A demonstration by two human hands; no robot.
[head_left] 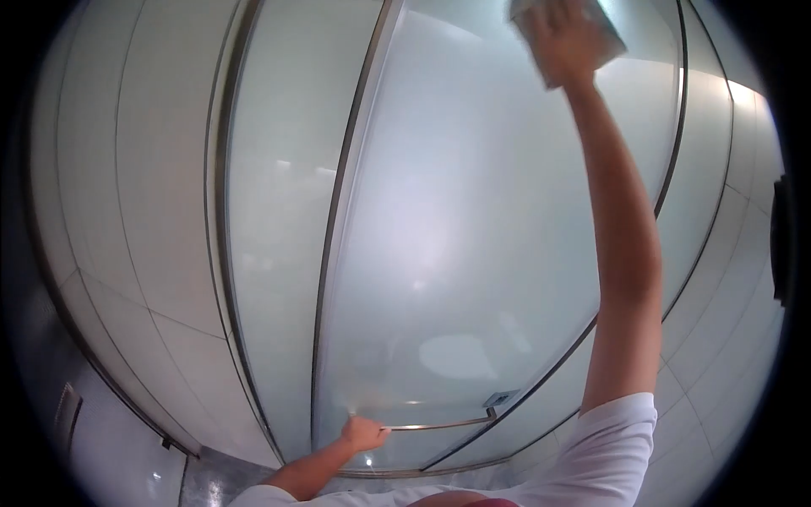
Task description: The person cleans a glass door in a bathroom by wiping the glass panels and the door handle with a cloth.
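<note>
My right hand (568, 46) is raised high, its fingers spread over a folded grey cloth (606, 38) that lies against the upper part of a frosted glass shower door (473, 211). The hand and cloth are slightly blurred, and the top of the cloth runs out of view. Low down, my left hand (366, 432) is closed around the left end of a metal handle bar (443, 427) fixed across the door.
A narrower frosted panel (283, 211) stands left of the door behind a metal frame post (342, 186). Tiled walls flank both sides (160, 194). A dark object (781, 241) sits at the far right edge. Grey floor (215, 477) shows at lower left.
</note>
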